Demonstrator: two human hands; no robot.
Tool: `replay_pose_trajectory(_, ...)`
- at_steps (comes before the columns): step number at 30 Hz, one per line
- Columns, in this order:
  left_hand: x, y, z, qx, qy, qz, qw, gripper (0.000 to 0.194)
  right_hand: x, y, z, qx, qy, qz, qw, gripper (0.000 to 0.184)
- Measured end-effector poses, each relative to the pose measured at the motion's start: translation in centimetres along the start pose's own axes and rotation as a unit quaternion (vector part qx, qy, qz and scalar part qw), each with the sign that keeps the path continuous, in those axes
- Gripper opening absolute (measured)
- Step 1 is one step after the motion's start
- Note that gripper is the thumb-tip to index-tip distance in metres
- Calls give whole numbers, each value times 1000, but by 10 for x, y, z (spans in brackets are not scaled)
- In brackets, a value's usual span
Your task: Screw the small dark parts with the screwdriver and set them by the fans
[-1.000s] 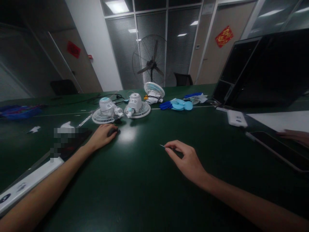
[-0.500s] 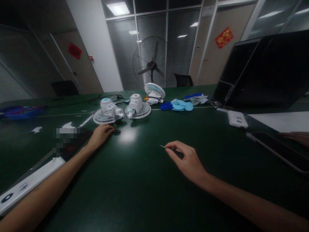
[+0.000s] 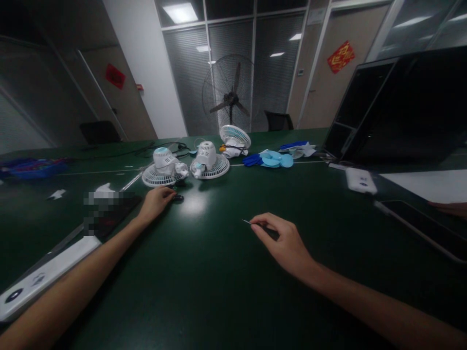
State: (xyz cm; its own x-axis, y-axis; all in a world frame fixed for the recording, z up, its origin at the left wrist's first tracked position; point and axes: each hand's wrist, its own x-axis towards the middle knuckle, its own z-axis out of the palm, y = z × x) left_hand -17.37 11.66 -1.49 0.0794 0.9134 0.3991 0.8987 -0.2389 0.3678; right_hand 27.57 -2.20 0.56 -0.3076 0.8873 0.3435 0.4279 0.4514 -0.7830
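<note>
My left hand [image 3: 155,202] rests on the dark green table [image 3: 204,277], fingers curled, fingertips touching a small dark part [image 3: 178,198]. Just beyond it lies a white and teal small fan [image 3: 163,167] face down on its grille, with a second small fan [image 3: 208,162] beside it and a third [image 3: 233,140] further back. My right hand [image 3: 284,243] sits mid-table, thumb and forefinger pinched on a thin screwdriver [image 3: 251,223] whose tip points left.
Blue fan blades [image 3: 274,159] and blue gloves lie behind the fans. A white device [image 3: 359,180] and a dark laptop screen [image 3: 397,112] stand at the right, where another person's hand [image 3: 450,208] shows. A large floor fan [image 3: 229,95] stands beyond the table.
My left hand has drawn back off the small dark part it covered, so the part now shows at my fingertips. My right hand has held still.
</note>
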Motion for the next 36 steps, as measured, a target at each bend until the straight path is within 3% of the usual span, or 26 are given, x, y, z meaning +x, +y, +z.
replay_pose_trajectory(5,-3,1,-5,-76,11,-25,997,56,0,-2,-1,-2,-2,-1,1000,17)
replay_pose_trajectory(12,-10,12,-10,-122,-28,-64,990,57,0,-1,-1,5,-9,0,1000,16)
replay_pose_trajectory(26,-10,16,-12,-91,-53,-41,994,49,0,1,-1,-3,-8,-7,1000,18)
replay_pose_trajectory(29,-11,18,-12,-84,-69,-10,994,46,0,1,0,-7,-2,-11,1000,17)
replay_pose_trajectory(32,-16,36,-10,-88,-109,46,989,43,0,1,0,-6,-13,-10,1000,17)
replay_pose_trajectory(36,-35,90,-4,-125,-190,150,962,33,-1,2,2,-25,-55,-28,998,16)
